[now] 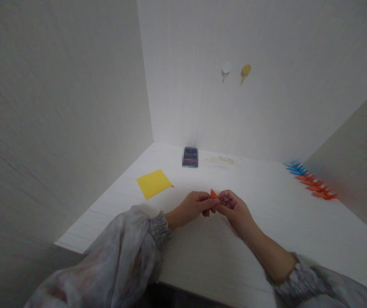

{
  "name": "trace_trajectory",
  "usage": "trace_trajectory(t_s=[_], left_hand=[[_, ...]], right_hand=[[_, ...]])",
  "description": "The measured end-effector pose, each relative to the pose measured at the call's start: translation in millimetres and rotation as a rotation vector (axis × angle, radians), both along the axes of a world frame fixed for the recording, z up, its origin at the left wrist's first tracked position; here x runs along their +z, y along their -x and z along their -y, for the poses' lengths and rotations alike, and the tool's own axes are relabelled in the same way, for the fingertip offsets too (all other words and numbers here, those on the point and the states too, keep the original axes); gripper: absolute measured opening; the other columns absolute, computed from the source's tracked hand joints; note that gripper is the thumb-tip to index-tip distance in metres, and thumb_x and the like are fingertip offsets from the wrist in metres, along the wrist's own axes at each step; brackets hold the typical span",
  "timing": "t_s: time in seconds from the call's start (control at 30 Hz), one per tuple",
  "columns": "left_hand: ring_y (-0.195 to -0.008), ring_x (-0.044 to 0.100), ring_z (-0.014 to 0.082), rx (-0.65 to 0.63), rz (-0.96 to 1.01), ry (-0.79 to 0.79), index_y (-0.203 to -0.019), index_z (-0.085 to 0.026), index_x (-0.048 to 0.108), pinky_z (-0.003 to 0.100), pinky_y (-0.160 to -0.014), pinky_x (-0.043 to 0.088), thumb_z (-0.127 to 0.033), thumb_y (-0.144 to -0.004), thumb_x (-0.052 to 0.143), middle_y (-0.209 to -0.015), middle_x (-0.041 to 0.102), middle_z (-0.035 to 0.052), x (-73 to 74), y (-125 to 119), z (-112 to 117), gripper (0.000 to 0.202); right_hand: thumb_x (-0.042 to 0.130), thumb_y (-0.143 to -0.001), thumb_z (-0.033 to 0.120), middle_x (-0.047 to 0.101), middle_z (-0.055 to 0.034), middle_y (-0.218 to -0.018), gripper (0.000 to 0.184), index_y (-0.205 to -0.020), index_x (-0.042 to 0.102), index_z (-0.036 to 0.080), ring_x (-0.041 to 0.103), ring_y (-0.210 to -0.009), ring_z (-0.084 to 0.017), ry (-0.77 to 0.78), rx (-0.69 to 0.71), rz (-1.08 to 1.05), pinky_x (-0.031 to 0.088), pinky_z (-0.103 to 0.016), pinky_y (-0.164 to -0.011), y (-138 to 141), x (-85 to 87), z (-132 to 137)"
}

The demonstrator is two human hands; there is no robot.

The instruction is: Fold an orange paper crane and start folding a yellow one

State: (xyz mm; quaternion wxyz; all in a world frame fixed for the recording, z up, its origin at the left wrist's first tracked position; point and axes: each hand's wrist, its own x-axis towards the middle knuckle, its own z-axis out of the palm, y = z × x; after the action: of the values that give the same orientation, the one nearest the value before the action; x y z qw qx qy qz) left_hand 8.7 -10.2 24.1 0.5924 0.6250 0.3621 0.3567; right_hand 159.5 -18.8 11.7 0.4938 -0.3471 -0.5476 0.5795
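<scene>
A small orange paper [214, 193], seemingly folded, is between my two hands, over the white table [222, 252] in front of me. My left hand [199, 203] pinches it between thumb and fingers; my right hand [235, 208] meets it from the other side, thumb reaching in and fingers curled, though I cannot tell whether that hand grips it or only touches it. The piece sits right at my left fingertips, with the right thumb just beside them, so neither hand has any way to travel. Its pointed end stands up and away from me, leaning slightly left, and the long axis seems to follow that point. My fingers cover the lower part, so its full shape and any creases are hidden. A yellow sheet [154, 184] lies beyond my left hand, with a tiny orange speck [173, 186] at its corner, too small to name. Far to the right is a row of orange shapes [318, 187] and blue shapes [295, 167], overlapping too much to count. A dark object [190, 157] near the back wall is blurred into squares.
</scene>
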Motion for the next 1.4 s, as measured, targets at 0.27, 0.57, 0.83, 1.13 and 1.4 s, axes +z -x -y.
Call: trace_trajectory(t_s=[0.27,0.57,0.83,1.13,1.4], left_hand=[[-0.048,0.040,0.0061,0.099,0.008,-0.011,-0.062,-0.013,0.051,0.020,-0.047,0.031,-0.044,-0.072,0.049,-0.056,0.048,-0.0020,4.9,0.2,1.5,0.032],[-0.048,0.039,0.0057,0.122,0.082,-0.011,-0.063,-0.013,0.052,0.020,-0.048,0.030,-0.037,-0.070,0.053,-0.053,0.047,-0.0033,6.2,-2.1,1.8,0.026],[-0.047,0.041,0.0063,0.171,0.179,0.104,-0.064,-0.012,0.049,0.021,-0.048,0.031,-0.038,-0.069,0.055,-0.053,0.050,-0.0018,3.8,-3.2,-0.2,0.027],[-0.046,0.040,0.0062,0.097,0.192,0.124,-0.059,-0.012,0.048,0.022,-0.049,0.032,-0.050,-0.074,0.044,-0.051,0.047,-0.0019,5.8,-2.2,0.1,0.040],[-0.047,0.040,0.0053,0.033,0.122,0.107,-0.059,-0.012,0.049,0.020,-0.048,0.030,-0.039,-0.060,0.064,-0.053,0.049,-0.0026,9.4,-2.0,3.9,0.031]], right_hand=[[0.061,-0.069,0.031,0.053,0.0027,-0.054,0.018,-0.065,0.052,0.015,0.043,-0.045,-0.007,0.076,-0.003,0.138,0.032,-0.021,-0.045,3.1,2.2,2.8],[0.064,-0.066,0.031,0.048,0.0046,-0.044,0.022,-0.057,0.050,0.016,0.040,-0.039,-0.007,0.150,0.034,0.093,0.027,-0.021,-0.040,3.2,4.9,6.8],[0.062,-0.066,0.027,0.048,0.0039,-0.043,0.017,-0.058,0.054,0.015,0.039,-0.039,-0.007,0.144,0.076,0.099,0.027,-0.021,-0.039,2.8,3.8,7.4],[0.062,-0.065,0.028,0.047,0.0037,-0.043,0.019,-0.055,0.052,0.016,0.039,-0.039,-0.008,0.149,0.065,0.106,0.027,-0.022,-0.039,2.9,3.6,8.9],[0.061,-0.065,0.026,0.049,0.0028,-0.045,0.013,-0.059,0.058,0.015,0.039,-0.041,-0.008,0.135,0.100,0.108,0.028,-0.022,-0.040,2.6,4.5,8.9]])
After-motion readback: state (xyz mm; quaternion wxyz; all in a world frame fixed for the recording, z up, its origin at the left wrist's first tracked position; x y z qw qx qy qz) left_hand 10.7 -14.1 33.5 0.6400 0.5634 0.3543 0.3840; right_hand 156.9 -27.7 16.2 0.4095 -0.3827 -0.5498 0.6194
